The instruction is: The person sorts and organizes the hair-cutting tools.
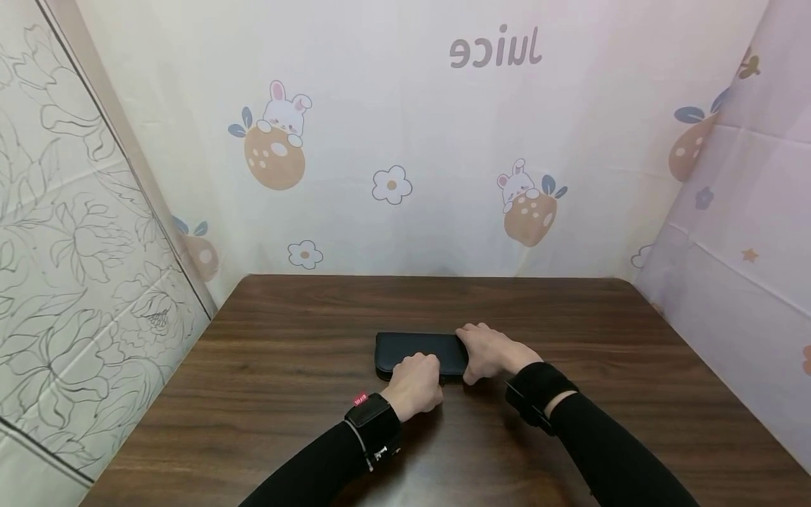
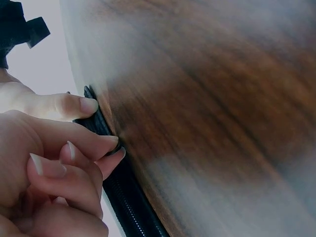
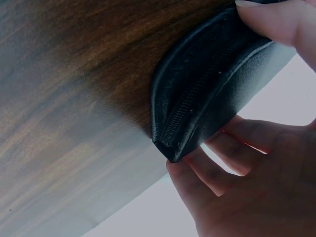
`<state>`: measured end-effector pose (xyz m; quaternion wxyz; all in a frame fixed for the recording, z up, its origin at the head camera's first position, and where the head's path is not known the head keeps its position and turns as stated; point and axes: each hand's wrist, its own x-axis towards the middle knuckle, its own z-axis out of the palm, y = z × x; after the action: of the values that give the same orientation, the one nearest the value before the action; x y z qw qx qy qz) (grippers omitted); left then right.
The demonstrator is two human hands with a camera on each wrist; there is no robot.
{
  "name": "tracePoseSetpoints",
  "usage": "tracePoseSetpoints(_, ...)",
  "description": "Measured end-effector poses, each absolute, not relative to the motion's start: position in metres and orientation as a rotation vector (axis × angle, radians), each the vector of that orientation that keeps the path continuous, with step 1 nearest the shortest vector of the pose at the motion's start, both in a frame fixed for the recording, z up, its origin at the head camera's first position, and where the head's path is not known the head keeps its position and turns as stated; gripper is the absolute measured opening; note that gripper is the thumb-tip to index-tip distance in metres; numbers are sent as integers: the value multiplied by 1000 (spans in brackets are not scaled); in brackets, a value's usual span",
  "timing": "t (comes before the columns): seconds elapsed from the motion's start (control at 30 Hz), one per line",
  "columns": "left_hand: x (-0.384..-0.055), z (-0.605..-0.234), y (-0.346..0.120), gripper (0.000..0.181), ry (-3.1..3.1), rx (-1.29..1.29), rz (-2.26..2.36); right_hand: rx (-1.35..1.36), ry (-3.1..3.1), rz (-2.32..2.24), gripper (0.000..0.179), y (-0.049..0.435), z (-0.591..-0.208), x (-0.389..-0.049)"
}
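A black zip-around wallet lies flat on the wooden table in the head view. At its front edge, my left hand pinches what seems to be the zipper pull between thumb and index finger; the fingertips hide most of it. The closed teeth of the zipper run along the edge in the left wrist view. My right hand grips the wallet's right end, thumb at the front edge and fingers at the far side. Around the rounded corner, the right wrist view shows the zipper teeth meshed too.
The brown wooden table extends around the wallet on all sides. Behind it hangs a pale curtain printed with rabbits and fruit. A flower-patterned panel borders the left side, and another stretch of curtain the right.
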<state>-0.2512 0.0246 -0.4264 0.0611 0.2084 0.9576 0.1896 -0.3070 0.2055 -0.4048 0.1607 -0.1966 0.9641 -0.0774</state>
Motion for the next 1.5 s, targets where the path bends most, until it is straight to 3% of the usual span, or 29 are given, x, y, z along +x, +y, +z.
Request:
tracePoseSetpoints(0.9,-248,-422,18,15,2884,645,603,-555,2751,-205,86,203,-404,-309)
tracePoseSetpoints(1.5,-250,-424,12,22,2907,635,569,-568,2741,-204,85,203,-403,-308)
